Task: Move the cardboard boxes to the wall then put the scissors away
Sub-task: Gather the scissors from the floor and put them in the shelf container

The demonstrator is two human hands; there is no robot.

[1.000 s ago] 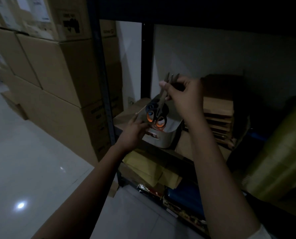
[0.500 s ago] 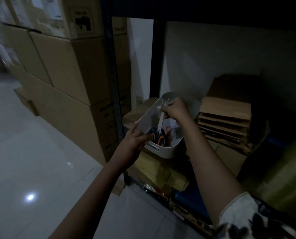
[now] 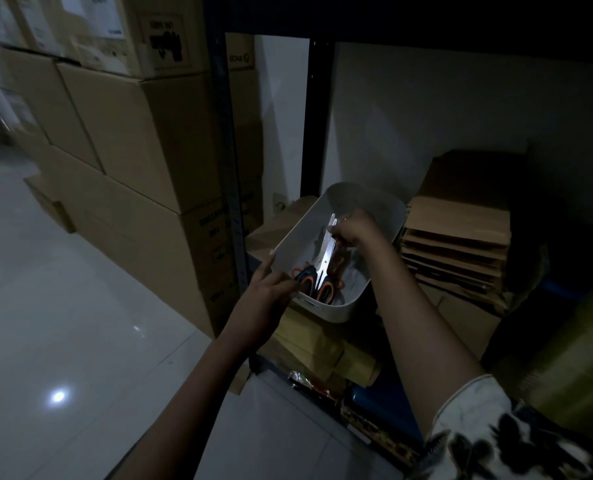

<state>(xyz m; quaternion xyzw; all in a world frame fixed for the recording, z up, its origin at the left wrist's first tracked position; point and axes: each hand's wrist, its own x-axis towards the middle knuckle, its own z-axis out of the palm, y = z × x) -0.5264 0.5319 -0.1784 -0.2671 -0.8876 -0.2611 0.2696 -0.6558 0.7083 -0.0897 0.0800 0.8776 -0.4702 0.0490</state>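
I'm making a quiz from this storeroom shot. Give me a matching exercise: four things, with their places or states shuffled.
1 scissors
2 white bin
3 flat cardboard sheets
4 cardboard boxes

A stacked left of the shelf post
B handles down inside the bin
C piled right of the bin
D held at its rim by the left hand

Pairs: 1-B, 2-D, 3-C, 4-A

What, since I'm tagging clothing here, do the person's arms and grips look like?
The left grip and right grip are bare hands: no gloves, and no ring or watch shows in the dim light. The right arm wears a short pale sleeve printed with dark leaf-like shapes. The left arm is bare as far as the frame shows.
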